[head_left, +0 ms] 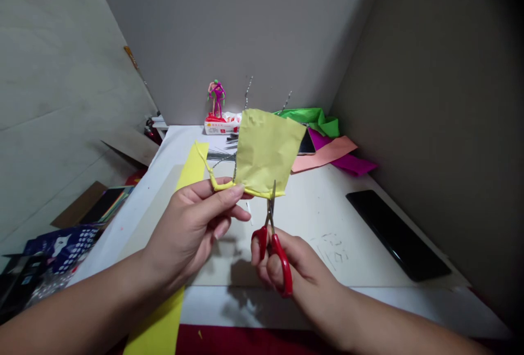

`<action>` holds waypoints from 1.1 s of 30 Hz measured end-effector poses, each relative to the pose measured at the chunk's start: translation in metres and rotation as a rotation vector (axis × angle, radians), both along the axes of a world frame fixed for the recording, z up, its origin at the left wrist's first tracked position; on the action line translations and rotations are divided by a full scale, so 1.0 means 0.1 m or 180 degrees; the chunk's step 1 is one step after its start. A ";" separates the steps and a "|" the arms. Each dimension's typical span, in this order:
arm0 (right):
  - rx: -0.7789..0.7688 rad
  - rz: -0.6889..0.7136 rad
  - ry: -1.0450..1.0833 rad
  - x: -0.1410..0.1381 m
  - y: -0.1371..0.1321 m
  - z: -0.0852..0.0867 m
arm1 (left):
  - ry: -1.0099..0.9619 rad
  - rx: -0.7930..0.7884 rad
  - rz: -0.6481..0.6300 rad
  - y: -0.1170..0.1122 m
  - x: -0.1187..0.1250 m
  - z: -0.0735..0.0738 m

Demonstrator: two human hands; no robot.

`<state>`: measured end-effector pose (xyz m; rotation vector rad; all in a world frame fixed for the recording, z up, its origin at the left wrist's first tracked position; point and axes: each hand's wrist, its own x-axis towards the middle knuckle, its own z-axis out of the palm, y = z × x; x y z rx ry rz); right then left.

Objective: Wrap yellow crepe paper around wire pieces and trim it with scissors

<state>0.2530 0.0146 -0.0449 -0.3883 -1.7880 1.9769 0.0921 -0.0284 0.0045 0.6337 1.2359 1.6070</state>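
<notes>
My left hand point(200, 218) pinches the lower left edge of a yellow sheet point(268, 150), held up above the table. That edge is rolled into a thin yellow strip, and its end point(210, 172) bends up to the left. Dark-and-light twisted wires point(248, 92) stick out behind the sheet. In my right hand point(286, 262) is a pair of red-handled scissors point(282, 268), fingers through the loops. The parted blades point upward and straddle the rolled edge near the sheet's lower right corner. I cannot tell whether they touch it.
A long yellow strip point(158, 322) lies under my left arm. A black phone-like slab point(397, 235) rests at the right. Behind are a small pink-and-green figure point(216, 96), a white-and-red packet point(223, 126), and green point(323, 120), peach point(327, 153) and magenta sheets point(356, 164). Grey panels border the table.
</notes>
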 end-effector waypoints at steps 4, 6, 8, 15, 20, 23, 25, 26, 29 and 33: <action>0.0054 -0.0014 -0.0019 0.01 0.03 0.00 | -0.0014 0.0002 -0.0083 0.01 0.01 0.00; 0.0083 -0.0052 -0.0025 0.02 0.03 -0.01 | -0.0019 0.0009 -0.0076 0.01 0.02 0.01; 0.0129 -0.0104 -0.0040 0.02 0.03 -0.01 | -0.0026 0.0011 -0.0065 0.02 0.02 0.01; 0.0272 -0.0138 -0.0035 0.03 0.03 -0.02 | -0.0154 0.0048 -0.0032 0.01 0.02 -0.01; 0.0311 -0.0157 -0.0119 0.03 0.02 -0.02 | -0.0194 0.0031 0.0011 0.02 0.02 -0.02; 0.0370 -0.0154 -0.0258 0.03 0.02 0.00 | -0.0183 0.0045 -0.0021 0.02 0.01 0.00; 0.0405 -0.0110 -0.0346 0.03 0.02 0.04 | -0.0125 0.0067 -0.0070 0.01 -0.01 0.01; 0.0390 -0.0067 -0.0378 0.03 0.02 0.06 | -0.0091 0.0067 -0.0106 0.01 -0.02 0.02; 0.0263 0.0186 -0.0459 0.06 0.07 0.14 | -0.0003 0.0001 -0.0240 0.02 -0.09 0.05; 0.0456 0.0490 -0.0727 0.13 0.19 0.21 | 0.0157 -0.0015 -0.0435 0.04 -0.22 0.06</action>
